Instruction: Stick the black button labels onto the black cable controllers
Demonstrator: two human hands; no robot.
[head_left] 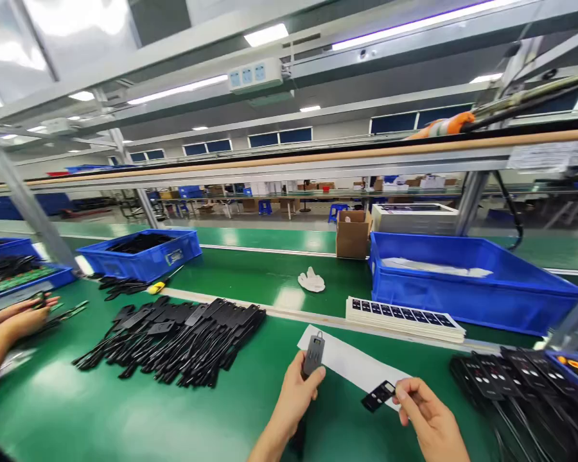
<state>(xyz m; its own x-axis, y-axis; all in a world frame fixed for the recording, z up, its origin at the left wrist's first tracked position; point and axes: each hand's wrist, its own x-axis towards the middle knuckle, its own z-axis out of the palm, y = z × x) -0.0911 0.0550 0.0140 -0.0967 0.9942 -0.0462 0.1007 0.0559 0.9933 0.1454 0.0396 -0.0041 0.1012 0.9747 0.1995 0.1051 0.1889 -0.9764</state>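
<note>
My left hand (296,391) is closed around a small dark grey electronic device (314,355) with a little display window and a wire loop at its top; a black cable hangs below the fist. Between the thumb and fingers of my right hand (421,407) is a black label (379,396) with a pale window, held by its edge and apart from the device. Beneath both hands lies a white backing strip (356,360) on the green work surface. Just beyond stands a stack of label sheets (404,319) printed with rows of black labels.
A heap of black cabled devices (173,340) lies left; more devices with labelled faces (510,378) lie right. Blue bins (467,276) stand behind, beside a cardboard box (352,234). A white glove (311,280) rests mid-table. A co-worker's hands (24,317) work at far left.
</note>
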